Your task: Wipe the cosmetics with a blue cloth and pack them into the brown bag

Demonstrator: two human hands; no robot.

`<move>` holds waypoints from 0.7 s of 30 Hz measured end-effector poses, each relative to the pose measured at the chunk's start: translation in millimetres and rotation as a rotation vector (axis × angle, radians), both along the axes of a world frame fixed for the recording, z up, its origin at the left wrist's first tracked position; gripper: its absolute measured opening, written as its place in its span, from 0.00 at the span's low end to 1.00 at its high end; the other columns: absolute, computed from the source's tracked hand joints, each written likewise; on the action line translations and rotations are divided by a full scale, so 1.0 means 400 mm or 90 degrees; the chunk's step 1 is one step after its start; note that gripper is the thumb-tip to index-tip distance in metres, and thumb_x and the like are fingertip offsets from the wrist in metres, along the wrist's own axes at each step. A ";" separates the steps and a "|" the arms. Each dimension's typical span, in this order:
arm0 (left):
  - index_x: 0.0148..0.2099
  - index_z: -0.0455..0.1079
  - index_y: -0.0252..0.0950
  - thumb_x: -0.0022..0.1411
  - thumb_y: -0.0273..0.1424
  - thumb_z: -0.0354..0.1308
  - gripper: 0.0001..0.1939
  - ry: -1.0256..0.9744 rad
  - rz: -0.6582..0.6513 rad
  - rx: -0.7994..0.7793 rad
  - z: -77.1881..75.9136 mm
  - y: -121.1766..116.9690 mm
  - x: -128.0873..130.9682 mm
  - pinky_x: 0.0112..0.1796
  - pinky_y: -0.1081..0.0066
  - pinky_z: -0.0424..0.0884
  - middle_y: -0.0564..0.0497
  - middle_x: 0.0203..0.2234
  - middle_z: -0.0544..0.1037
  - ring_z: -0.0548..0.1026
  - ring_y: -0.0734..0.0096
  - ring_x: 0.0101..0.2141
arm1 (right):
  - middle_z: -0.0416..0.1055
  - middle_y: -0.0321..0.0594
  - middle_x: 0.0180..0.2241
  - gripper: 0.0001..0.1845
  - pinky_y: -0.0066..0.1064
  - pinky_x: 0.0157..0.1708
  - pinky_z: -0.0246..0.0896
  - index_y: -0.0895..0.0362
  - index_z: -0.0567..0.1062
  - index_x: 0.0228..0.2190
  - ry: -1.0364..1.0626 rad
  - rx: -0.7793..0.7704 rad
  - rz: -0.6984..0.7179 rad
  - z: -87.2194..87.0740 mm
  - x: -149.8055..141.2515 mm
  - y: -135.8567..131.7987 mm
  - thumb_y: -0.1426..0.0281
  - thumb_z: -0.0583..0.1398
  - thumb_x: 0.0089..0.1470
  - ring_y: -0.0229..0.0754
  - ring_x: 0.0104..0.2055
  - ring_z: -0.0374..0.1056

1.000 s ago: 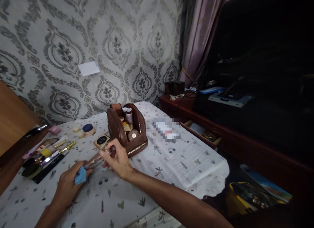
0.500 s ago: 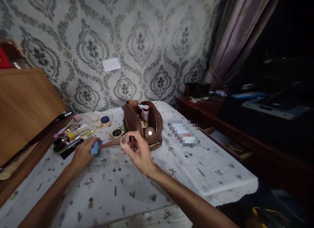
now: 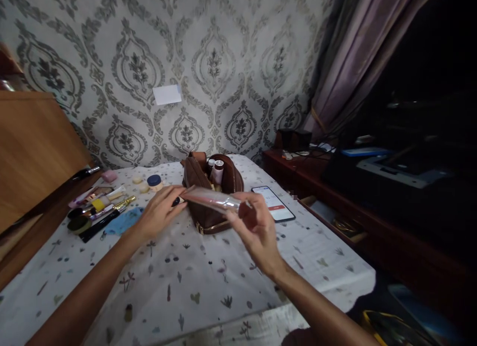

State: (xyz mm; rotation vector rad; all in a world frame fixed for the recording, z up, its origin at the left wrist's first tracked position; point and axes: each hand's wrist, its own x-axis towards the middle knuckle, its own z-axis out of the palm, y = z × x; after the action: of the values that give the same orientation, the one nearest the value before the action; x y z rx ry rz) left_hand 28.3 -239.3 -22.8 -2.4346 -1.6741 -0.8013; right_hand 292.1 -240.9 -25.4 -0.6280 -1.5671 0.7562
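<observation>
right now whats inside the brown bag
In the brown bag, a pale tube with a shiny cap stands beside another light cap. The clear item and right hand hide the lower contents.

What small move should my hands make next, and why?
I'd probably raise the clear packet slightly: the left hand and right hand hold its ends, and it hides part of the open brown bag, so lifting may keep it clear of the bottle inside.
</observation>
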 end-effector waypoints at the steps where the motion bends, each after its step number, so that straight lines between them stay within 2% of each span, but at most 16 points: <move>1: 0.62 0.63 0.36 0.72 0.45 0.45 0.25 0.000 -0.031 0.007 0.015 0.015 0.030 0.55 0.61 0.68 0.41 0.56 0.72 0.70 0.56 0.56 | 0.67 0.37 0.33 0.13 0.29 0.27 0.63 0.53 0.69 0.43 0.003 0.021 -0.040 0.013 0.017 0.008 0.61 0.62 0.59 0.37 0.30 0.65; 4: 0.65 0.60 0.37 0.71 0.48 0.46 0.29 0.022 -0.094 0.016 0.047 0.072 0.091 0.57 0.58 0.66 0.40 0.61 0.68 0.67 0.53 0.60 | 0.66 0.36 0.33 0.13 0.29 0.27 0.62 0.53 0.69 0.42 0.006 0.060 -0.131 0.054 0.069 0.046 0.61 0.62 0.59 0.36 0.29 0.63; 6: 0.64 0.63 0.38 0.70 0.50 0.46 0.29 0.053 -0.131 0.009 0.063 0.112 0.113 0.59 0.57 0.63 0.40 0.62 0.67 0.64 0.53 0.62 | 0.65 0.34 0.31 0.14 0.30 0.29 0.63 0.53 0.69 0.42 -0.002 0.081 -0.151 0.078 0.100 0.077 0.60 0.63 0.58 0.36 0.28 0.62; 9: 0.56 0.70 0.36 0.70 0.53 0.45 0.29 0.143 -0.184 -0.048 0.086 0.162 0.138 0.57 0.57 0.62 0.42 0.55 0.74 0.69 0.53 0.58 | 0.65 0.33 0.30 0.15 0.30 0.32 0.64 0.53 0.71 0.43 -0.071 0.133 -0.168 0.103 0.132 0.123 0.61 0.64 0.57 0.36 0.28 0.61; 12: 0.47 0.75 0.37 0.69 0.54 0.43 0.30 0.241 -0.191 -0.132 0.108 0.192 0.162 0.51 0.58 0.64 0.44 0.45 0.80 0.74 0.54 0.49 | 0.67 0.35 0.32 0.14 0.30 0.34 0.64 0.53 0.72 0.46 -0.199 0.201 -0.151 0.125 0.142 0.160 0.62 0.62 0.59 0.38 0.31 0.64; 16: 0.38 0.76 0.38 0.68 0.56 0.42 0.30 0.329 -0.182 -0.202 0.129 0.210 0.182 0.44 0.62 0.64 0.45 0.36 0.81 0.76 0.54 0.43 | 0.70 0.39 0.34 0.13 0.30 0.37 0.64 0.54 0.72 0.49 -0.388 0.286 -0.099 0.159 0.131 0.194 0.66 0.57 0.63 0.39 0.34 0.67; 21: 0.33 0.74 0.38 0.67 0.58 0.38 0.34 0.369 -0.169 -0.258 0.130 0.223 0.188 0.41 0.63 0.65 0.46 0.31 0.80 0.76 0.56 0.37 | 0.72 0.44 0.41 0.15 0.32 0.40 0.64 0.56 0.71 0.52 -0.575 0.295 -0.047 0.191 0.106 0.231 0.70 0.55 0.65 0.42 0.38 0.69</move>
State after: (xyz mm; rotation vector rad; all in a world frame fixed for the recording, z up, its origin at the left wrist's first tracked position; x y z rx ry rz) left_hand 103.6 -150.3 29.3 -2.7990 -1.3974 0.2658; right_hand 334.4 -148.7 50.9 -0.7094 -2.4203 -0.0092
